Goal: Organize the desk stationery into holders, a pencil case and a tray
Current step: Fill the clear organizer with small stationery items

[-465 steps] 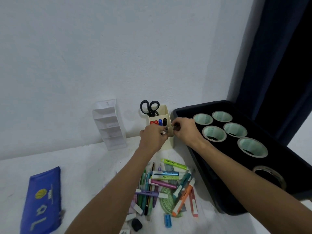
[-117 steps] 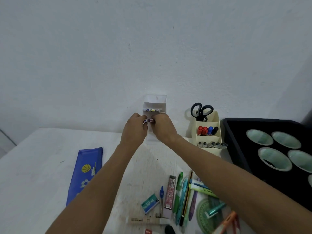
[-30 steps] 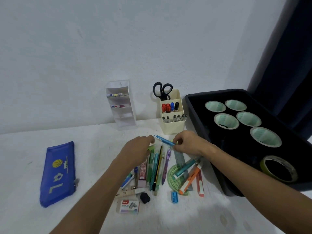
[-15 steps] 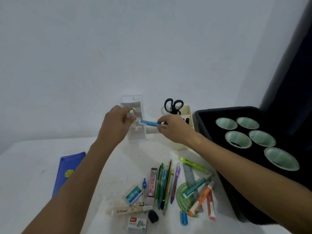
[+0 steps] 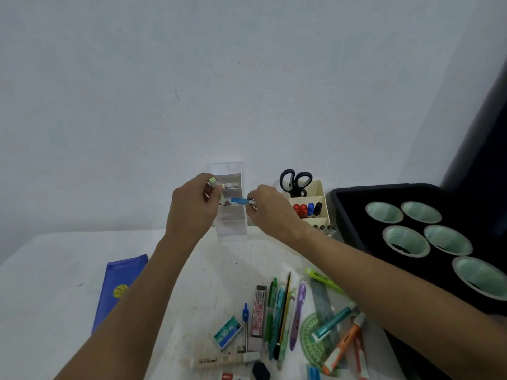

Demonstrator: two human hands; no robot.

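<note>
A clear tiered holder (image 5: pixel 231 226) stands against the wall with a few highlighters in its upper shelves. My left hand (image 5: pixel 192 207) grips a light green highlighter (image 5: pixel 213 182) at the holder's left side. My right hand (image 5: pixel 270 208) holds a blue highlighter (image 5: pixel 239 201) level, its tip at the holder's middle shelf. A cream pen holder (image 5: pixel 315 198) to the right carries black scissors (image 5: pixel 295 181) and markers. Loose pens, highlighters and rulers (image 5: pixel 285 316) lie on the desk in front.
A blue pencil case (image 5: pixel 118 289) lies at the left. A black tray (image 5: pixel 356 215) with several tape rolls (image 5: pixel 406 241) fills the right side. A staples box (image 5: pixel 227 331), a protractor (image 5: pixel 311 341), a glue stick and an eraser lie near the front edge.
Both hands rose from the pile of pens to the clear holder, each with a highlighter. Over the last half second the blue highlighter's tip reached the middle shelf.
</note>
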